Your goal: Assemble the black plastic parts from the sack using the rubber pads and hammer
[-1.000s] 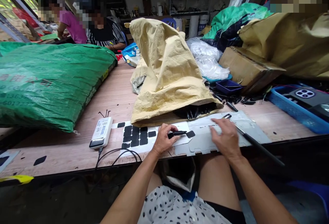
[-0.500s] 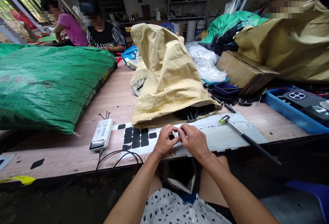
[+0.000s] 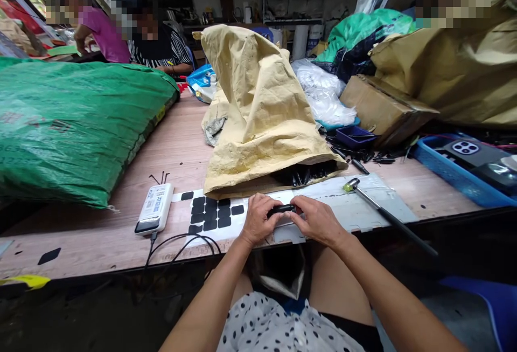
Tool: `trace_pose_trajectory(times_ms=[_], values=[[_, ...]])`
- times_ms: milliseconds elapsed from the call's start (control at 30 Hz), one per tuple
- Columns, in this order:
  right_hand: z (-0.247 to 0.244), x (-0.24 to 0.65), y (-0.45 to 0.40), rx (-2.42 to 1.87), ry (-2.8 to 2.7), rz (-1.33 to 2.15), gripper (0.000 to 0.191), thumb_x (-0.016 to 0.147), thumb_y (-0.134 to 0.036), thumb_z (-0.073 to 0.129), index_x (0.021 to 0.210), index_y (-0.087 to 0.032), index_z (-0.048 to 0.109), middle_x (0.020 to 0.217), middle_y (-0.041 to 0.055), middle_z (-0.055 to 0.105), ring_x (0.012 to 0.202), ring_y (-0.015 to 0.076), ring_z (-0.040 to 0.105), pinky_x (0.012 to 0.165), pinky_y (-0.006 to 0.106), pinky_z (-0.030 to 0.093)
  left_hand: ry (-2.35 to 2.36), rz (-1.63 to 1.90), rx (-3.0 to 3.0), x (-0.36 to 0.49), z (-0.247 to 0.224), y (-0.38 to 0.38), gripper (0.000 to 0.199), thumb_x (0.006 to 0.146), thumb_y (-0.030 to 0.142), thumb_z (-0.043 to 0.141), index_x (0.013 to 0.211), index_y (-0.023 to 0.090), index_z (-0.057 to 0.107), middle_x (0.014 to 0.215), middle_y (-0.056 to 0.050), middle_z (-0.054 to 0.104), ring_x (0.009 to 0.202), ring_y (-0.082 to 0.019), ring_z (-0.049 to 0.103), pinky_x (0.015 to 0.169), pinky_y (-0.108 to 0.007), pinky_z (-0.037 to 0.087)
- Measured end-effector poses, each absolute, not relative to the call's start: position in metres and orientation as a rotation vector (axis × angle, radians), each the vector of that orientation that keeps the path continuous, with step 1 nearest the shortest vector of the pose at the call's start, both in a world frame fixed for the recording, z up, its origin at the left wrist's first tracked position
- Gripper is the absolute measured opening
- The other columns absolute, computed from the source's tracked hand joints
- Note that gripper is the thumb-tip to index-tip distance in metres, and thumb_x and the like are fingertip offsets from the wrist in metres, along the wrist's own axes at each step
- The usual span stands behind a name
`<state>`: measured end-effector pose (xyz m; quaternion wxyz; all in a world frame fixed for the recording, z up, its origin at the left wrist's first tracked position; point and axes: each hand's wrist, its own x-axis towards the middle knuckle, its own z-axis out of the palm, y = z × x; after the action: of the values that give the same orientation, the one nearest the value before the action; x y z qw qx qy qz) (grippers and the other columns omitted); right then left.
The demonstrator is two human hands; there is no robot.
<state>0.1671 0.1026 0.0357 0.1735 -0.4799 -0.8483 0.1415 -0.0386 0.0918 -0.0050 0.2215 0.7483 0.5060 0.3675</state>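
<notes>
A short black cylindrical piece (image 3: 281, 209) lies crosswise between my two hands, just above the front of the table. My left hand (image 3: 259, 218) is closed round its left end. On its right end, the thumb and fingers of my right hand (image 3: 317, 218) pinch it. What exactly the piece is cannot be made out. Behind my hands, the mouth of a tan paper sack (image 3: 258, 125) lies toward me, with several dark slim pieces (image 3: 305, 175) inside. Left of my left hand, black rounded-square stickers (image 3: 210, 213) lie on a white sheet.
To the right, a hammer (image 3: 379, 209) rests on a grey board, its handle past the table edge. A white power bank (image 3: 154, 209) with a black cable stands left. A bulging green sack (image 3: 81, 131), a cardboard box (image 3: 383, 107) and a blue basket (image 3: 456, 171) flank the workspace. Two people sit behind.
My hands have moved slightly apart, and the black cylindrical piece now shows stretched between them. The whole view has shifted a little.
</notes>
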Motion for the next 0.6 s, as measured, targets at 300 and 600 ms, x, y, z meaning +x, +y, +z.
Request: trace_pose_trajectory(times_ms=[300,600], values=[[0.021,0.17,0.103,-1.374,-2.417,0.533,0.017,0.093,-0.037,0.06,0.085,-0.022,0.057,0.083,0.0001,0.064,0.071,0.0145,0.053,0.066,0.026,0.034,1.449,0.902,2.184,-0.037,-0.006,0.091,0.012,0.089,0.03,0.067,0.099,0.025,0.072,0.092,-0.004,0.072,0.1,-0.025,0.056,0.099,-0.043,0.035],[0.006,0.164,0.102,-1.322,-2.542,0.374,0.023,0.1,-0.033,0.049,0.084,-0.02,0.059,0.087,0.0048,0.068,0.082,0.0183,0.06,0.071,0.028,0.036,1.409,0.896,2.303,-0.036,-0.012,0.091,0.014,0.087,0.019,0.059,0.093,0.022,0.072,0.083,-0.006,0.067,0.094,-0.025,0.052,0.095,-0.044,0.037]])
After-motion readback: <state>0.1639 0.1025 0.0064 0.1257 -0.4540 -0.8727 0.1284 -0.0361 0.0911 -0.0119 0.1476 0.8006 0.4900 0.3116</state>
